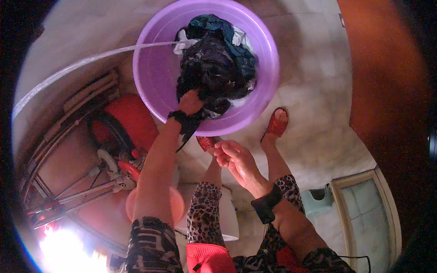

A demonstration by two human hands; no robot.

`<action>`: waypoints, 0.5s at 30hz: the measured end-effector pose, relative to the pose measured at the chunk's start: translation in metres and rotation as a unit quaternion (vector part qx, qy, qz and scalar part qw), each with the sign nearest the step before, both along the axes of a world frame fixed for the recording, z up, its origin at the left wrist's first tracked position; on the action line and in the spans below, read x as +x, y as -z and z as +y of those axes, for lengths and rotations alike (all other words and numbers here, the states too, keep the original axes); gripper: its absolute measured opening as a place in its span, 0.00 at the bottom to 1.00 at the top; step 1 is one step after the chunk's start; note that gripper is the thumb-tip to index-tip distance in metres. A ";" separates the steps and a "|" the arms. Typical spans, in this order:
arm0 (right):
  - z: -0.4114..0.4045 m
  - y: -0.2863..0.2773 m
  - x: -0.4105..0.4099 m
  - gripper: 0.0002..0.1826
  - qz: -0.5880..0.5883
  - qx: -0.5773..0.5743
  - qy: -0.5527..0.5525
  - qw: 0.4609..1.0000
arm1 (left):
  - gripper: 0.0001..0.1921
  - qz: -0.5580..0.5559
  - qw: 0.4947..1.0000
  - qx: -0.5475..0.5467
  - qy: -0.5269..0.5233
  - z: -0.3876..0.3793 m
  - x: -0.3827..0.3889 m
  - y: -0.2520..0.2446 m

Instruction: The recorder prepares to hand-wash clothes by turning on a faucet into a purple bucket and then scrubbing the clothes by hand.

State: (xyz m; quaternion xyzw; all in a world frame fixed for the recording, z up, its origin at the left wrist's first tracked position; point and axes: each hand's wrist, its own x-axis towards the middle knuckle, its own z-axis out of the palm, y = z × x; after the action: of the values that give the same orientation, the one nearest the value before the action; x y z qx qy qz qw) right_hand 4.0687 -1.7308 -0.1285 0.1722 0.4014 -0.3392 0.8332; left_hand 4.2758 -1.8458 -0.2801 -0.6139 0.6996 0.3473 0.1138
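A wide purple plastic basin (155,85) stands on the floor before me, holding a heap of dark wet clothes (215,65). Among them are a teal garment (239,44) and some white cloth (240,37). My left hand (192,102) reaches over the near rim into the heap; its fingers are hidden by the black cloth. Nearer to me than the basin, my right hand (237,163) hangs in the air, empty, with its fingers loosely curled and apart. A whitish arc, a clear hose or a water stream (85,63), enters the basin from the left.
Red slippers (277,123) are on my feet, close to the basin. To the left are a red object (131,117) and a metal-tubed frame (85,191). An orange-pink basin (177,206) lies below my left arm. A pale-green plastic stool (317,201) is beside a framed glass panel (367,211).
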 end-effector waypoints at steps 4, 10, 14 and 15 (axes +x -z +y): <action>-0.002 -0.001 -0.003 0.11 -0.009 0.005 0.010 1.000 | 0.24 0.126 0.965 0.156 -0.172 0.008 -0.003 -0.035; 0.002 0.005 -0.002 0.13 0.000 -0.002 -0.002 1.000 | 0.28 0.242 0.850 0.267 -0.384 0.005 0.007 -0.103; 0.003 0.002 0.005 0.10 -0.003 0.025 -0.011 1.000 | 0.32 -0.023 0.987 0.107 -0.118 -0.012 0.039 -0.095; 0.002 0.002 0.001 0.10 0.002 0.018 -0.007 1.000 | 0.33 -0.213 0.974 -0.049 0.058 -0.018 0.039 -0.079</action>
State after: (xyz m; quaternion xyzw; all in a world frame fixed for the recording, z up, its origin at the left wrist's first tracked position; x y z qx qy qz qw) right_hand 4.0699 -1.7292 -0.1304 0.1837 0.4101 -0.3263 0.8316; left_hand 4.3144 -1.8634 -0.2009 -0.6370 0.7100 0.1660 0.2501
